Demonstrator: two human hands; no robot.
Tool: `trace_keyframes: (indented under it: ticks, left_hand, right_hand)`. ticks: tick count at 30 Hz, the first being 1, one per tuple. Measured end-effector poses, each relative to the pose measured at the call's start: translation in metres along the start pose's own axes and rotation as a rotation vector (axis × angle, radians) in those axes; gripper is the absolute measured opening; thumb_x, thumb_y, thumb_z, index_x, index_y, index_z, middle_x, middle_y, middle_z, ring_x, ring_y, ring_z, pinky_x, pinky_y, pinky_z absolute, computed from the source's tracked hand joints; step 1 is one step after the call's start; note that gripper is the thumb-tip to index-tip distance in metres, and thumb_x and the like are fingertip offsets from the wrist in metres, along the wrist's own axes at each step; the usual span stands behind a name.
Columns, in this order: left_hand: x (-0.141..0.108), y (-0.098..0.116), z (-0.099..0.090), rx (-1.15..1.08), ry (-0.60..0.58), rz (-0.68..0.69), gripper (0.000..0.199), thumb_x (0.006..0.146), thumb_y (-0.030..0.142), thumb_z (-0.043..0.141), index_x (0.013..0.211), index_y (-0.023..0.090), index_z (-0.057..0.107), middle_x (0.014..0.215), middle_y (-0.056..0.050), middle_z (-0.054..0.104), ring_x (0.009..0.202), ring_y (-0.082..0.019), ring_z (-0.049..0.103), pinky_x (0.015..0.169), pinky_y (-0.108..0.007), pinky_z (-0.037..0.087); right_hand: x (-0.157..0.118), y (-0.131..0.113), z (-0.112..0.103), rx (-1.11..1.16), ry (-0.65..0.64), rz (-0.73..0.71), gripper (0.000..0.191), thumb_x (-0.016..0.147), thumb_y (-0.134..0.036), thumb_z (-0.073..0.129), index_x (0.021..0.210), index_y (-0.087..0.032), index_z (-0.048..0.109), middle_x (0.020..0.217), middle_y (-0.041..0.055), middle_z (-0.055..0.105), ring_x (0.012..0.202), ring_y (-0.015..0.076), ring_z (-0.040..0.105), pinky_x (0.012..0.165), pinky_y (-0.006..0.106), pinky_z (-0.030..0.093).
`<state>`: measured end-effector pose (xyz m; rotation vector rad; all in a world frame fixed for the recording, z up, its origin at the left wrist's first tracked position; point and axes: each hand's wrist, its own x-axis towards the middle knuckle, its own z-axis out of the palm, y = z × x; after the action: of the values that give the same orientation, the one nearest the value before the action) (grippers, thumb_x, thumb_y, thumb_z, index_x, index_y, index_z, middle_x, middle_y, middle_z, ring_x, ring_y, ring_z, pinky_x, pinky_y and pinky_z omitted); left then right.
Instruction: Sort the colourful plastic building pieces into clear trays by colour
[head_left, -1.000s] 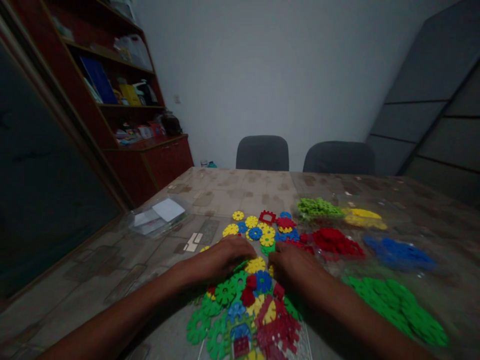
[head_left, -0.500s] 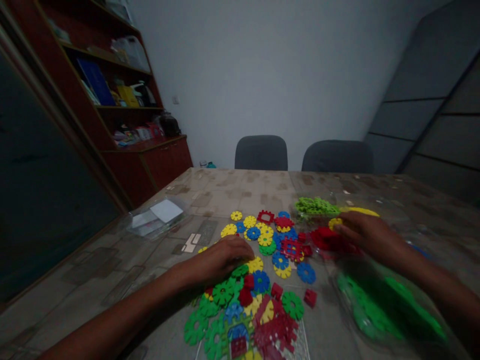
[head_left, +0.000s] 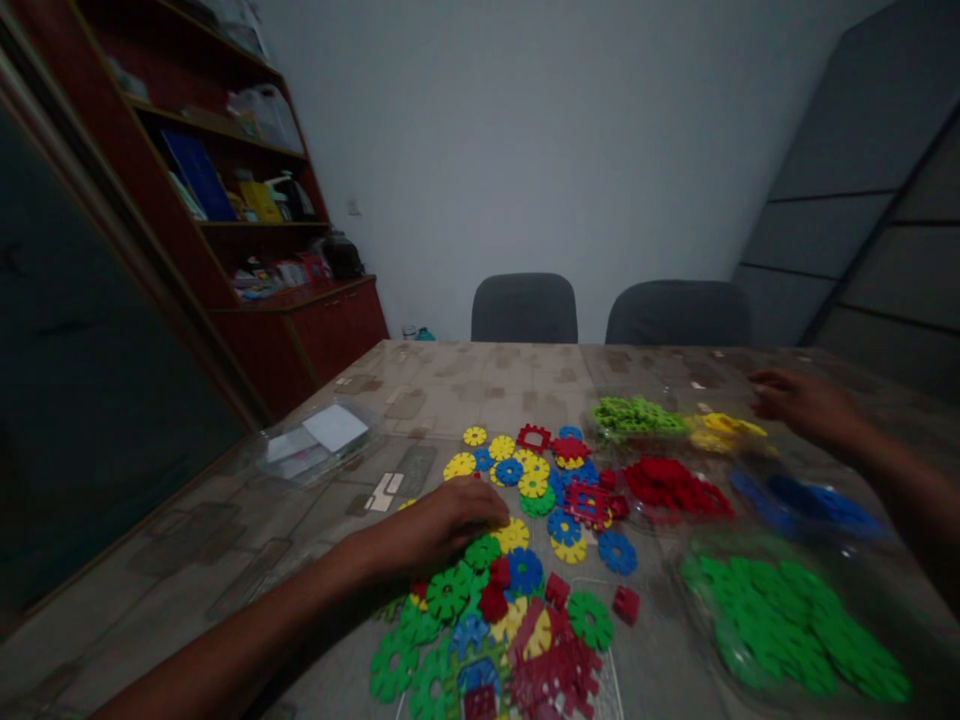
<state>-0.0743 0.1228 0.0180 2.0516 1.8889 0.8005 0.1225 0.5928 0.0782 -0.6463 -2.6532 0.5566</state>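
Observation:
My left hand (head_left: 465, 512) rests at the left side of a loose pile of plastic building pieces, its fingers curled down; what they hold, if anything, is hidden. Yellow notched discs (head_left: 513, 535) and green notched discs (head_left: 482, 551) lie right beside its fingertips. Over on the right, my right hand (head_left: 791, 400) hovers just past the tray of yellow pieces (head_left: 724, 432), fingers a little apart, with no piece visible in it. Blue discs (head_left: 617, 551), red square frames (head_left: 587, 504) and small red blocks (head_left: 626, 603) are scattered through the pile.
Clear trays hold lime pieces (head_left: 637, 414), red pieces (head_left: 675, 488), blue pieces (head_left: 810, 503) and green discs (head_left: 787, 620). At left, a clear plastic tray holds white cards (head_left: 335, 428). Two grey chairs (head_left: 525, 308) stand behind the patterned table (head_left: 442, 385).
My right hand has moved right and away from above the red pieces to beyond the yellow ones. The yellow disc it held is no longer in its fingers. My left hand stays put.

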Motion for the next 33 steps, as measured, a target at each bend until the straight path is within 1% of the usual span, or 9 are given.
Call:
trace_keyframes:
  ticks: [5,8,10,12,15,18,22,28,33]
  left_hand:
    - [-0.004,-0.009,-0.01,-0.007,0.028,0.0,0.024,0.105,0.015,0.049,0.122,0.019,0.065,0.125,-0.015,0.069,0.116,-0.025,0.064,0.102,-0.042,0.05]
    - [-0.007,-0.008,-0.023,0.029,0.031,-0.065,0.029,0.103,0.013,0.051,0.128,0.021,0.064,0.13,-0.014,0.068,0.119,-0.026,0.063,0.104,-0.045,0.05]
    - [-0.011,-0.005,-0.032,0.044,0.019,-0.117,0.031,0.102,0.012,0.053,0.13,0.022,0.063,0.133,-0.013,0.067,0.122,-0.026,0.063,0.105,-0.045,0.049]
    - [-0.015,-0.001,-0.04,0.047,-0.034,-0.174,0.035,0.098,0.011,0.059,0.13,0.024,0.064,0.137,-0.012,0.065,0.126,-0.027,0.061,0.109,-0.047,0.047]
    - [-0.023,0.001,-0.047,0.021,-0.146,-0.227,0.051,0.087,0.006,0.07,0.134,0.025,0.062,0.147,-0.011,0.058,0.135,-0.03,0.055,0.113,-0.049,0.042]
    - [-0.027,-0.001,-0.047,-0.003,-0.187,-0.24,0.067,0.081,0.0,0.072,0.139,0.028,0.058,0.153,-0.011,0.052,0.141,-0.03,0.049,0.115,-0.049,0.04]
    - [-0.021,0.0,-0.041,0.018,-0.144,-0.214,0.056,0.082,-0.001,0.071,0.13,0.026,0.065,0.141,-0.011,0.063,0.129,-0.028,0.059,0.11,-0.045,0.044]
    - [-0.01,0.004,-0.034,0.017,-0.073,-0.219,0.041,0.1,0.013,0.054,0.137,0.026,0.064,0.131,-0.011,0.071,0.11,-0.025,0.069,0.093,-0.037,0.052]
    - [-0.01,0.0,-0.03,0.073,-0.002,-0.23,0.037,0.104,0.018,0.051,0.137,0.024,0.066,0.12,-0.011,0.076,0.101,-0.024,0.071,0.085,-0.034,0.053]
  right_hand:
    - [-0.031,-0.047,0.006,0.199,-0.012,0.015,0.037,0.098,-0.046,0.039,0.113,-0.024,0.065,0.111,0.016,0.074,0.096,0.0343,0.073,0.081,0.048,0.059]
    - [-0.069,-0.102,0.021,0.255,-0.143,-0.119,0.032,0.096,-0.043,0.05,0.111,-0.025,0.071,0.111,0.0121,0.075,0.096,0.0316,0.073,0.084,0.047,0.06]
    - [-0.103,-0.14,0.036,0.213,-0.248,-0.263,0.031,0.097,-0.038,0.052,0.115,-0.026,0.073,0.122,0.0112,0.074,0.109,0.0322,0.07,0.093,0.048,0.057]
    - [-0.138,-0.172,0.056,0.178,-0.329,-0.37,0.036,0.098,-0.034,0.054,0.131,-0.028,0.068,0.138,0.0112,0.067,0.122,0.0324,0.064,0.102,0.05,0.053]
    - [-0.176,-0.2,0.09,0.1,-0.508,-0.537,0.062,0.091,-0.034,0.072,0.15,-0.03,0.052,0.158,0.0136,0.046,0.14,0.0374,0.049,0.108,0.053,0.049]
    - [-0.187,-0.208,0.117,0.035,-0.588,-0.65,0.074,0.087,-0.041,0.078,0.153,-0.027,0.048,0.16,0.0199,0.041,0.143,0.0443,0.043,0.106,0.06,0.048]
    - [-0.184,-0.209,0.13,-0.022,-0.623,-0.623,0.074,0.084,-0.044,0.08,0.149,-0.019,0.053,0.157,0.0263,0.043,0.135,0.0489,0.05,0.101,0.065,0.049]
    - [-0.18,-0.209,0.125,0.154,-0.448,-0.509,0.034,0.093,-0.016,0.062,0.127,-0.024,0.066,0.141,0.0108,0.061,0.124,0.0263,0.06,0.102,0.037,0.051]
    - [-0.17,-0.204,0.126,0.228,-0.451,-0.359,0.023,0.101,-0.022,0.052,0.119,-0.023,0.066,0.122,0.0102,0.07,0.109,0.0256,0.065,0.095,0.041,0.054]
